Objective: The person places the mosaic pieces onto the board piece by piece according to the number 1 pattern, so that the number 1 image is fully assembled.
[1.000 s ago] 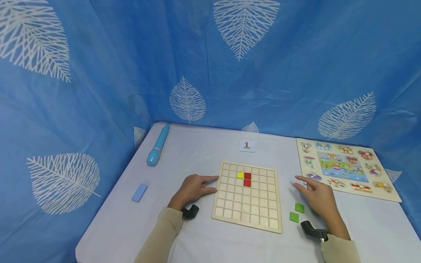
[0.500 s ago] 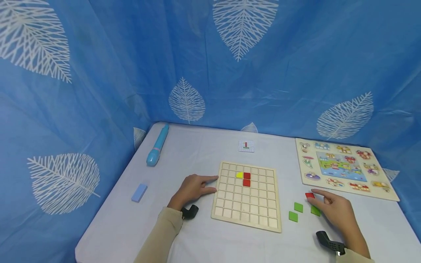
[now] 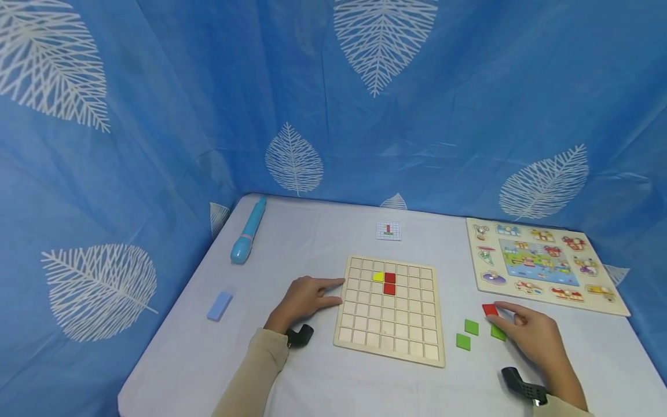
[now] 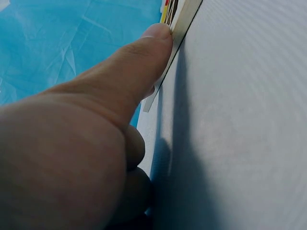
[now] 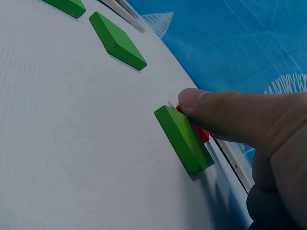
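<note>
The square wooden grid board (image 3: 365, 327) lies in the middle of the white table in the head view. A yellow piece (image 3: 377, 277) and two red squares (image 3: 389, 284) sit in its upper cells. Along the board's left edge, my left hand (image 3: 304, 298) rests with thumb and forefinger stretched out to its rim. To the right, my right hand (image 3: 534, 336) pinches a loose red tile (image 3: 489, 310) between thumb and forefinger. Right below that tile is a green tile (image 5: 184, 141), partly covered by the hand in the head view. Two more green tiles (image 3: 471, 327) lie just left of it.
Behind the board lies a small pattern card (image 3: 388, 231). A wooden picture puzzle (image 3: 508, 288) occupies the back right. On the left are a light-blue microphone-shaped toy (image 3: 248, 231) and a blue block (image 3: 219, 306). Blue curtain (image 3: 385, 145) hangs around the table's back and left.
My right hand has moved right and down from beside the green tiles, and its thumb and forefinger have closed on the red tile. My left hand has stayed at the board's edge.
</note>
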